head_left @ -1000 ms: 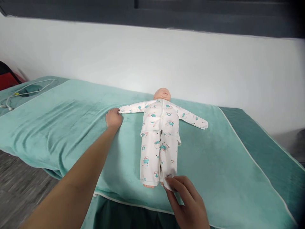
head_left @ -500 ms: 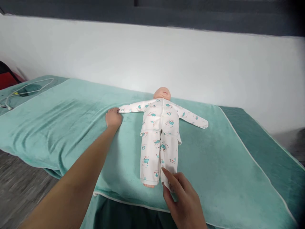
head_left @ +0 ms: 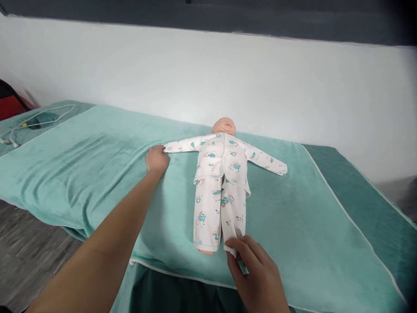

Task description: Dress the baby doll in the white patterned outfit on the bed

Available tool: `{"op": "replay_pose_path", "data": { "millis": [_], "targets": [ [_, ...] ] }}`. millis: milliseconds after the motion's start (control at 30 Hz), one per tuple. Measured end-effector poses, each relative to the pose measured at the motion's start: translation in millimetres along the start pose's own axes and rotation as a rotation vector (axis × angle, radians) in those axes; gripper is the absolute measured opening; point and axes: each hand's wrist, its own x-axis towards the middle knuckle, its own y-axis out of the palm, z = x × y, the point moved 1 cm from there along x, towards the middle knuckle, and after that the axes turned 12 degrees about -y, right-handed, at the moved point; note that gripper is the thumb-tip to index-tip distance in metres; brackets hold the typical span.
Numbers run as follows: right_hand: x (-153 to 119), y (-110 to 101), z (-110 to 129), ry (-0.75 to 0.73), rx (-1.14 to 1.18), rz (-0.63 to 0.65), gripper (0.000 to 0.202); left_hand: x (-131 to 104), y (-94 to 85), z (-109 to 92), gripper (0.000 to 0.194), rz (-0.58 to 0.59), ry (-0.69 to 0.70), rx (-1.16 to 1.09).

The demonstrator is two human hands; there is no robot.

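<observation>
A baby doll (head_left: 224,125) lies on its back, dressed in a white printed long-sleeved top (head_left: 224,156) and matching trousers (head_left: 207,215). Its sleeves stretch out to both sides, and toes show under the left-hand trouser hem. At the end of the left-hand sleeve is my left hand (head_left: 157,159), its fingertips closed on the cuff and partly hidden. My right hand (head_left: 252,269) pinches the hem of the right-hand trouser leg between thumb and fingers. The foot at that leg is hidden behind the hand.
A light green blanket (head_left: 312,226) covers the bed, with darker green cloth (head_left: 348,174) at the right and below the front edge. White cord (head_left: 48,117) lies at the far left near a red and black object (head_left: 11,106). A white wall (head_left: 195,74) stands behind.
My right thumb and fingers have closed on the right-hand trouser hem, lower down than before. My left hand stays at the sleeve cuff. The view has shifted slightly.
</observation>
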Motion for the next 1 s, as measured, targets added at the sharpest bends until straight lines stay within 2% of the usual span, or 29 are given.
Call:
{"op": "replay_pose_path", "data": {
  "millis": [233,367,567,700,1000],
  "targets": [
    [-1.2,-1.8,2.1,-0.08,-0.002,-0.016,0.017,-0.6,-0.4,-0.7,0.04,-0.003,0.003,-0.014],
    [-6.7,0.5,1.6,-0.121,0.026,0.001,0.026,-1.1,-0.5,-0.4,0.039,-0.009,0.005,-0.022],
    [-15.4,2.4,-0.2,-0.08,0.09,-0.022,0.036,-0.8,-0.6,-0.5,0.04,-0.004,-0.001,-0.015],
    [-18.2,2.6,-0.6,-0.051,0.095,-0.059,0.033,-0.1,-0.1,-0.4,0.041,-0.001,-0.011,-0.02],
    [-18.4,4.7,-0.6,-0.049,0.113,0.029,0.039,0.2,-0.2,-0.3,0.041,0.005,-0.009,-0.017]
  ]
}}
